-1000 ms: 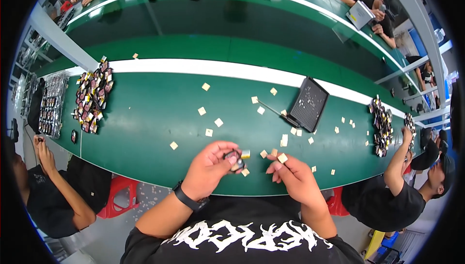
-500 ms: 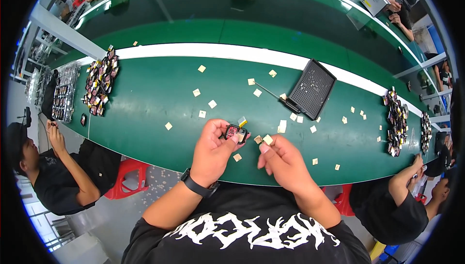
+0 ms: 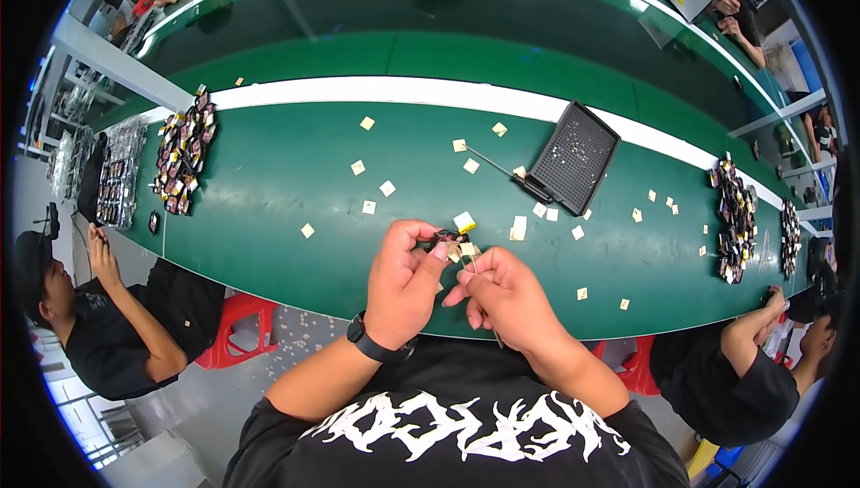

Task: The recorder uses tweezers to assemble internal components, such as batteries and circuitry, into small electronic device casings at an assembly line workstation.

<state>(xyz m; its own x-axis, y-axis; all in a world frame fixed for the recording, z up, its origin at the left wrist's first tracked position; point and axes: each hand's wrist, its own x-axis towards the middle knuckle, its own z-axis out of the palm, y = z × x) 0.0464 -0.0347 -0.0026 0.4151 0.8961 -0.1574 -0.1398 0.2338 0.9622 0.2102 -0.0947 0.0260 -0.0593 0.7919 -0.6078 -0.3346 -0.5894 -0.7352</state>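
Between the thumb and fingers of my left hand is a small black-framed electronic module with reddish inner parts. A white tab with a yellow edge stands up from its far side. My right hand is closed around thin metal tweezers, whose tips reach the module's near right side. Small cream pieces sit at the tips; whether they are stuck to the module or gripped by the tweezers I cannot tell. Both hands meet over the table's near edge.
Cream squares lie scattered over the green table. A black perforated tray holds small bits, with a thin-shafted screwdriver beside it. Heaps of modules stand left and right. Co-workers sit on both sides.
My right hand has moved left to the module, bringing the tweezers and cream pieces against it. The module has tilted in my left hand. Another module and a hand have appeared on the far line.
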